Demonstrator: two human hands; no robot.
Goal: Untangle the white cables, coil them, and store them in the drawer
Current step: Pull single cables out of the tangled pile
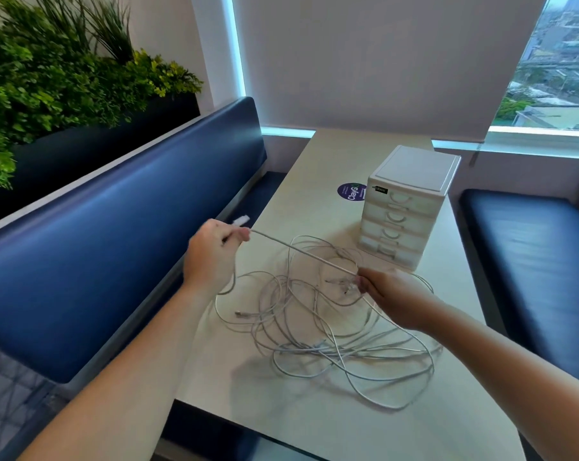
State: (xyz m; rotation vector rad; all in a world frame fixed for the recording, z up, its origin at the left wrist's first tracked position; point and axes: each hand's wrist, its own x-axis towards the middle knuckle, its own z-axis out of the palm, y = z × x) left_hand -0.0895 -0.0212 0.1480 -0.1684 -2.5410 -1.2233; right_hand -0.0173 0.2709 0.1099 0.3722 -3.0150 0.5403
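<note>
Head view: tangled heap of thin white cables (331, 327) lying loose on the pale beige surface (314, 427), just in front of a small white plastic four-drawer cabinet (404, 207), drawers closed. Left hand (211, 251) grips one cable near its plug end; right hand (391, 297) pinches the same strand, drawn taut between them above the heap.

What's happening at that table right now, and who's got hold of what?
A person is working on a tangle of white cables lying on the table. The left hand grips one cable near its plug end. The right hand pinches the same cable further along, so a straight stretch runs between them above the pile. Nothing is coiled yet, and the drawer unit looks fully closed.
</note>
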